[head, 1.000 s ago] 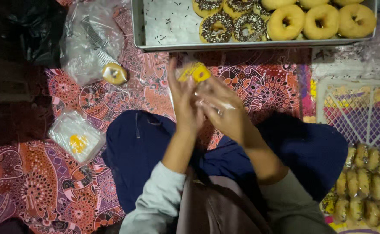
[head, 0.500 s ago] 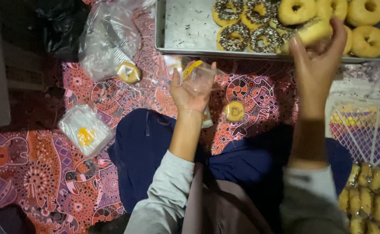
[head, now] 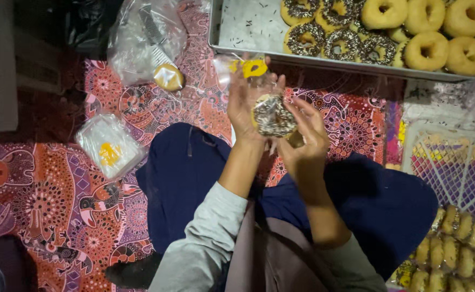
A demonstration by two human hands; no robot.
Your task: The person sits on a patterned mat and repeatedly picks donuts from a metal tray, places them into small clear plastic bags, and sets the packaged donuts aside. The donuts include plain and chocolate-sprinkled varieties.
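From my feed the scene is dim and warm, brightest at the far metal tray (head: 248, 27), whose bare floor catches pale glare. The far left corner sinks into near black. My hands blur softly with motion, and grain muddies the near edges.

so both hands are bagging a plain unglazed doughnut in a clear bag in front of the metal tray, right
Not quite: the head view shows the doughnut is sprinkle-covered, not plain. Otherwise yes: the left hand and right hand work it into the clear bag before the metal tray.
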